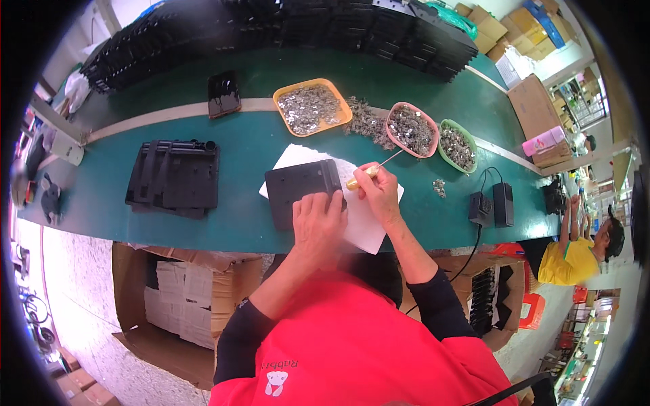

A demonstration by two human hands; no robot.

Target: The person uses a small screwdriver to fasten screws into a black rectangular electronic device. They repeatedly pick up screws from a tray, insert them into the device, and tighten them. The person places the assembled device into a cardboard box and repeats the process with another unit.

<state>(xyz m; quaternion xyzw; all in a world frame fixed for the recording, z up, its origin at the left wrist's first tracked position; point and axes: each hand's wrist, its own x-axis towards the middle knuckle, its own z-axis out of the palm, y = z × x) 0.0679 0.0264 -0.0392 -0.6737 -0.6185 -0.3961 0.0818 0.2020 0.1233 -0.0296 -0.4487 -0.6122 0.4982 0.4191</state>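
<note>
The black plastic plate (288,189) lies near the middle of the frame, on a white sheet (376,233). The left hand (319,220) rests palm down on its lower right; I cannot tell whether the thumb grips the edge. The right hand (379,193) is closed around a yellow-handled tool (361,178), its thin metal shaft angled toward the upper right.

If the left hand bears down unevenly, the plate could slide with the loose sheet. The shaft ends close to the pink tray (389,127), so a careless swing might knock it and spill metal pieces. A slip toward the plate could scratch it or catch the left fingers.

Outward, the green tabletop (101,166) carries stacked black plates (172,176) at left, a dark phone (223,95), a yellow tray (342,116), a loose metal heap (369,125) and a green tray (441,141). Two black adapters (481,208) sit at right. Rows of black parts (271,30) line the top; an open carton (233,291) stands lower left, and a co-worker in yellow (575,260) is at far right.
</note>
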